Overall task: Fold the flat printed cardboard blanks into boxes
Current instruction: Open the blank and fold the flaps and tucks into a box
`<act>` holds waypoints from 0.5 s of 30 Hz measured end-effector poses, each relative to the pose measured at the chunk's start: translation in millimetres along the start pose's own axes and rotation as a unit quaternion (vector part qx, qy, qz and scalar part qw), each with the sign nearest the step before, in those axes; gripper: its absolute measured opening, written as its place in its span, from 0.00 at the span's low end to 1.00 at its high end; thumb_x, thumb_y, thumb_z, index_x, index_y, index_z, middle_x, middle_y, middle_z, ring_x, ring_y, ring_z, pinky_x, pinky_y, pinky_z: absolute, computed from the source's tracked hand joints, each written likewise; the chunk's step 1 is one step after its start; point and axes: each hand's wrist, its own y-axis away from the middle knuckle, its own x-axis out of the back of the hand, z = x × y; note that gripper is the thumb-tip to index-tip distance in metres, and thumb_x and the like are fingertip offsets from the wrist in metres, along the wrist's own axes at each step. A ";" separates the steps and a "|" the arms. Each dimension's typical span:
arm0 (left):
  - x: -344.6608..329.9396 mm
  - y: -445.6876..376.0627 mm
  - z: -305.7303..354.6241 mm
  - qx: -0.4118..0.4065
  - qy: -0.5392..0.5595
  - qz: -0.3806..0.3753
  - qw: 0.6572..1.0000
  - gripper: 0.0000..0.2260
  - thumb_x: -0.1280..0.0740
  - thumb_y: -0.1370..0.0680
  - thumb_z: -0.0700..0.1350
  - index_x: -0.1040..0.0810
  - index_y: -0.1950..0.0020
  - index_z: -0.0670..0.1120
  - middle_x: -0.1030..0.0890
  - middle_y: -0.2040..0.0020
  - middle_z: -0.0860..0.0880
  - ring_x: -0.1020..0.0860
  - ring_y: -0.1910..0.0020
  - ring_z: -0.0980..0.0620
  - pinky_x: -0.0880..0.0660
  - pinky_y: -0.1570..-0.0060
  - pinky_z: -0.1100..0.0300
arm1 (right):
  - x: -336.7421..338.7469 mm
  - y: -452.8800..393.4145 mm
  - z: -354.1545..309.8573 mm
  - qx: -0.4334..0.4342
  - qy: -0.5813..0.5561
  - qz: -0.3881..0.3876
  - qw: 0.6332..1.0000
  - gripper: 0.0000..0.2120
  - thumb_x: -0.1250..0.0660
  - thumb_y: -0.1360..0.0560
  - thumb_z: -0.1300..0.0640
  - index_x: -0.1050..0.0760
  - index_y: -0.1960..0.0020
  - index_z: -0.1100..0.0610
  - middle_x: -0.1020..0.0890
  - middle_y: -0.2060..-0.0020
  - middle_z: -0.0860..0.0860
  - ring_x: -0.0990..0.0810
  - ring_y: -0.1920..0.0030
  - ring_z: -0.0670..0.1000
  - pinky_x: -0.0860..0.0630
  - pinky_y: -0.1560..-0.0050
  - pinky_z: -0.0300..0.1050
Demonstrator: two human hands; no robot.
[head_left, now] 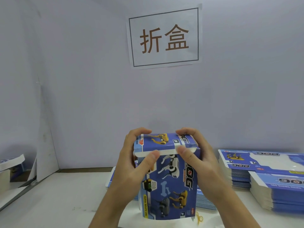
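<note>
A blue printed cardboard box (171,181) with toy-dog pictures stands upright in front of me, held above the white table. My left hand (131,162) grips its top left, fingers curled over the far edge and thumb pressing the white tuck flap. Opposite it, my right hand (197,155) grips the top right the same way, its thumb on the flap at the front edge. The top lid with a yellow dog print is folded down almost flat.
Stacks of flat blue blanks (269,175) lie at the right, and another stack (205,199) sits behind the box. A further pile (11,160) shows at the far left edge. On the wall hangs a paper sign (164,37). A yellow rubber band (199,218) lies on the white table (57,199).
</note>
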 end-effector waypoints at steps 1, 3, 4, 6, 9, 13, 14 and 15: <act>-2.2 -0.2 0.4 -0.006 0.000 0.013 1.000 0.20 0.29 0.25 0.50 0.29 0.35 0.49 0.18 0.46 0.45 0.16 0.52 0.48 0.20 0.63 0.61 | -2.3 0.4 0.8 0.013 0.011 0.012 1.000 0.12 0.30 0.27 0.51 0.24 0.44 0.46 0.14 0.51 0.53 0.13 0.56 0.58 0.17 0.61 0.47; -6.8 -1.0 0.4 -0.008 0.016 0.039 0.999 0.20 0.30 0.28 0.52 0.28 0.39 0.49 0.17 0.47 0.46 0.16 0.50 0.45 0.19 0.63 0.60 | -8.4 0.4 1.4 0.034 0.027 0.026 0.999 0.09 0.29 0.24 0.50 0.24 0.45 0.46 0.14 0.53 0.52 0.13 0.56 0.55 0.18 0.62 0.43; -9.3 -1.5 0.4 -0.010 0.027 0.049 0.998 0.19 0.29 0.28 0.54 0.27 0.42 0.49 0.17 0.48 0.46 0.16 0.49 0.44 0.18 0.61 0.56 | -12.0 0.1 1.1 0.039 0.033 0.032 0.998 0.07 0.29 0.24 0.48 0.24 0.47 0.45 0.14 0.54 0.53 0.13 0.57 0.55 0.18 0.62 0.43; -13.7 -2.3 1.9 -0.025 0.026 0.073 0.997 0.16 0.26 0.28 0.57 0.25 0.46 0.51 0.17 0.51 0.47 0.16 0.53 0.42 0.17 0.60 0.49 | -17.5 -1.1 0.3 0.045 0.041 0.051 0.997 0.08 0.31 0.24 0.44 0.24 0.49 0.45 0.15 0.58 0.52 0.13 0.60 0.56 0.18 0.63 0.45; -16.6 -4.6 3.6 -0.046 0.006 0.097 0.994 0.10 0.30 0.28 0.55 0.24 0.51 0.53 0.18 0.52 0.53 0.17 0.58 0.42 0.18 0.62 0.44 | -18.6 -2.5 -2.2 0.042 0.031 0.063 0.997 0.10 0.31 0.27 0.43 0.24 0.50 0.47 0.17 0.60 0.55 0.15 0.63 0.61 0.18 0.66 0.48; -13.5 -6.7 -0.8 -0.020 0.047 0.079 0.996 0.07 0.29 0.29 0.48 0.21 0.52 0.55 0.21 0.43 0.57 0.16 0.48 0.46 0.17 0.62 0.53 | -13.4 -1.6 -4.1 0.009 -0.019 0.037 0.999 0.12 0.28 0.31 0.45 0.24 0.51 0.47 0.15 0.54 0.60 0.14 0.58 0.62 0.17 0.62 0.51; -12.0 -7.0 -1.7 -0.014 0.060 0.067 0.996 0.07 0.29 0.29 0.47 0.21 0.52 0.55 0.21 0.42 0.58 0.16 0.46 0.45 0.18 0.62 0.54 | -12.3 -1.3 -3.4 -0.001 -0.036 0.033 0.999 0.10 0.28 0.30 0.48 0.24 0.51 0.48 0.16 0.53 0.61 0.14 0.58 0.63 0.17 0.62 0.51; -9.8 -7.1 -2.6 -0.010 0.073 0.052 0.996 0.07 0.29 0.28 0.46 0.20 0.51 0.55 0.21 0.42 0.59 0.16 0.45 0.45 0.18 0.62 0.55 | -11.3 -1.3 -2.4 -0.008 -0.049 0.029 0.998 0.08 0.29 0.29 0.51 0.24 0.51 0.49 0.16 0.52 0.63 0.14 0.57 0.63 0.18 0.63 0.50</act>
